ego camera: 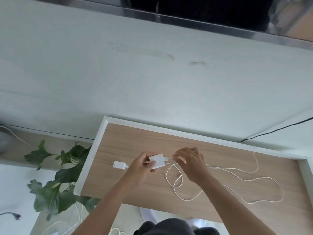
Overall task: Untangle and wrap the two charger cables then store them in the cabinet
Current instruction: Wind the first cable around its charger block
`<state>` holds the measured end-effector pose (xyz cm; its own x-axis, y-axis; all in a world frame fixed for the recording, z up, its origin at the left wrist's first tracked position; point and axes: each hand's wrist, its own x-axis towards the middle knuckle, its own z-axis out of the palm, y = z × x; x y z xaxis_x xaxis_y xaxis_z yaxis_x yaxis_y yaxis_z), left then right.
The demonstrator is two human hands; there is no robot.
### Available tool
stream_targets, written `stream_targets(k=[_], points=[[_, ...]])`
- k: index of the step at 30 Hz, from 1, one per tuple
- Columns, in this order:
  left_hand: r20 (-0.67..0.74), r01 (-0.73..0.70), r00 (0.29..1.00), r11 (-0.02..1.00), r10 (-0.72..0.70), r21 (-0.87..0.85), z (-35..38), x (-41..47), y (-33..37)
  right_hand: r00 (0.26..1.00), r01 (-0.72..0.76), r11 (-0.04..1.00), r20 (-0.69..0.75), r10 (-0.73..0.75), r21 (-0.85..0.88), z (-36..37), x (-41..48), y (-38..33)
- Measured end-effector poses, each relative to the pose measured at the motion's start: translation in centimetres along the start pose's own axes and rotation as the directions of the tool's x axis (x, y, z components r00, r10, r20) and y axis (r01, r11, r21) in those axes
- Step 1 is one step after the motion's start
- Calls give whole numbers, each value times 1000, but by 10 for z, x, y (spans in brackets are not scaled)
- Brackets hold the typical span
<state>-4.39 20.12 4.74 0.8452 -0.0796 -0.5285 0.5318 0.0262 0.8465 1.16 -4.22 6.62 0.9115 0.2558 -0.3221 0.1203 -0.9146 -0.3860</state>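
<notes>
Left hand (pixel 141 167): fingers (pixel 144 156) curled round the large charger block (pixel 157 161) and gripping it by its left end, so it is lifted just above the bench (pixel 135 139). Right hand (pixel 192 164): fingers (pixel 182 154) bent down and drawn narrow, pinching one of the cables (pixel 174 183) where it leaves the right side of the block. The two hands sit close together with only the block between them. Just left of the left hand the small charger plug (pixel 119 165) lies flat on the wood, prongs to the left; its lead runs under that hand. Right of and nearer than the right hand the white cables lie in loose crossing loops. One strand runs to the far right and goes over the far rim (pixel 186 132), and another swings wide toward the right rim (pixel 304 168). Which loop belongs to which charger cannot be told. The bench has raised white rims on its far, left and right sides; the near edge has none. Bare wood lies open far of the hands and on the near left. Beyond the left rim stands a leafy plant (pixel 66 168). A pale wall (pixel 152 82) rises behind, with a black cord (pixel 274 130) along it at right. More white cable lies on the floor (pixel 55 225), near left.
</notes>
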Motion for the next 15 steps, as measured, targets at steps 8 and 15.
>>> stream_targets(k=[8, 15], points=[[146, -48, 987, 994, 63, -99, 22, -54, 68, 980, 51, 808, -186, 73, 587, -82, -41, -49], [-23, -211, 975, 891, 220, -403, 53, -75, 101, 987, 162, 681, -112, -118, 715, -115, -57, -77]])
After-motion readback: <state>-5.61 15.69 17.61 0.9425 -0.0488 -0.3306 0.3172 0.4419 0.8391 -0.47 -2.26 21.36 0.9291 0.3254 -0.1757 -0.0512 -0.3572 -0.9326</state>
